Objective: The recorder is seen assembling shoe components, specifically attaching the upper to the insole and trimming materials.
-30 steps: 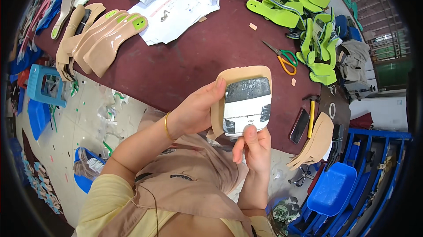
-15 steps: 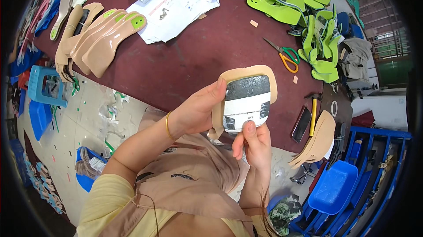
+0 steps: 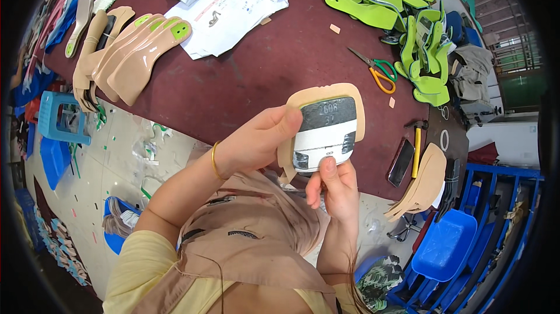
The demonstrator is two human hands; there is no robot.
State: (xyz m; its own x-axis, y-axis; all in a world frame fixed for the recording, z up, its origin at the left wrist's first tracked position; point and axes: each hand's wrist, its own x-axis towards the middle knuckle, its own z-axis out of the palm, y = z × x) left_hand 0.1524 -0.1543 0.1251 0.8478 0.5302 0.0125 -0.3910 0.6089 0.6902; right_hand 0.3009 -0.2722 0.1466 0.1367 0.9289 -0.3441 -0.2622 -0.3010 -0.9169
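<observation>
— Hands first: holding what?
— Left hand (image 3: 254, 145) clamped on the edge of a beige insole (image 3: 324, 130), thumb pressed near the top of the grey-and-white label patch (image 3: 325, 133) stuck on it. Right hand (image 3: 333, 188) pinching the insole's lower end, thumb up against the patch's bottom edge.
— Insole where, exactly?
— Raised above the near edge of the dark red table (image 3: 256, 69), in front of the chest, patch side up.
— Around it?
— Orange-and-green scissors (image 3: 376, 72) further back on the table, green insoles (image 3: 402, 28) beyond them. Beige insole stack (image 3: 125, 57) far left, white papers (image 3: 230, 8) behind. Yellow-handled hammer (image 3: 415, 148) and dark phone (image 3: 401, 162) just right of the hands.
</observation>
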